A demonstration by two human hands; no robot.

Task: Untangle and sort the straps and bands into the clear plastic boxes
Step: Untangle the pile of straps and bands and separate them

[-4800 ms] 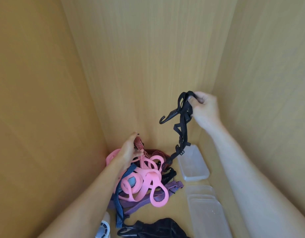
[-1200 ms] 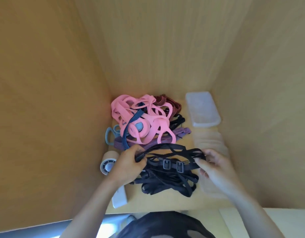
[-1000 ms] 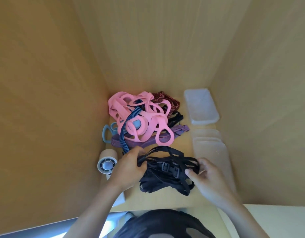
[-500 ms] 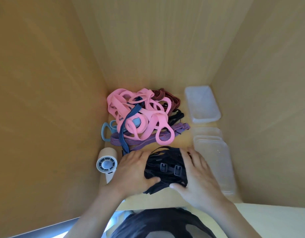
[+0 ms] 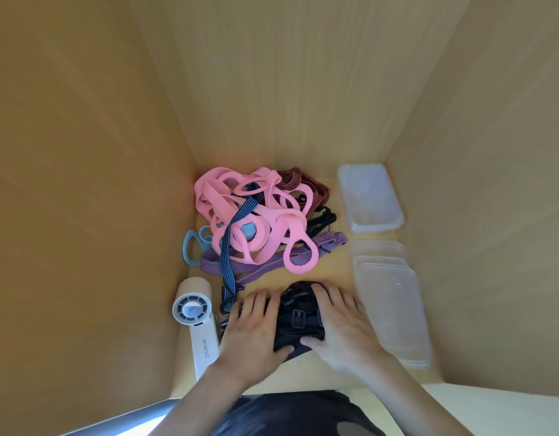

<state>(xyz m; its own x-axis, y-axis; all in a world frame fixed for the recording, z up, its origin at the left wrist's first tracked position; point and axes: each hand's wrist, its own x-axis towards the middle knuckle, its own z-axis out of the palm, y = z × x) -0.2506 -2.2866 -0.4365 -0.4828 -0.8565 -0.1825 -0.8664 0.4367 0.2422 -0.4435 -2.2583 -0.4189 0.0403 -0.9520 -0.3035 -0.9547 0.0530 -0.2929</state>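
A bundle of black strap with buckles [image 5: 298, 317] lies on the shelf floor near the front edge. My left hand [image 5: 253, 332] and my right hand [image 5: 342, 328] press it from either side with fairly straight fingers, thumbs meeting at its front. Behind it sits a tangle of pink bands [image 5: 262, 221], crossed by a blue striped strap [image 5: 229, 256]. A purple strap [image 5: 265, 267] and a maroon striped band [image 5: 303, 180] are part of that tangle. A clear plastic box [image 5: 369, 196] stands at the back right, and stacked clear boxes [image 5: 394, 306] are close to my right hand.
Wooden walls close in the shelf on the left, back and right. A white handheld fan [image 5: 196, 319] lies at the front left, touching distance from my left hand. A light blue ring [image 5: 190, 247] pokes out left of the tangle.
The black strap was pulled free of the pile, laid at the front and stretched between both hands. Both hands have since pushed it together into a compact bundle.
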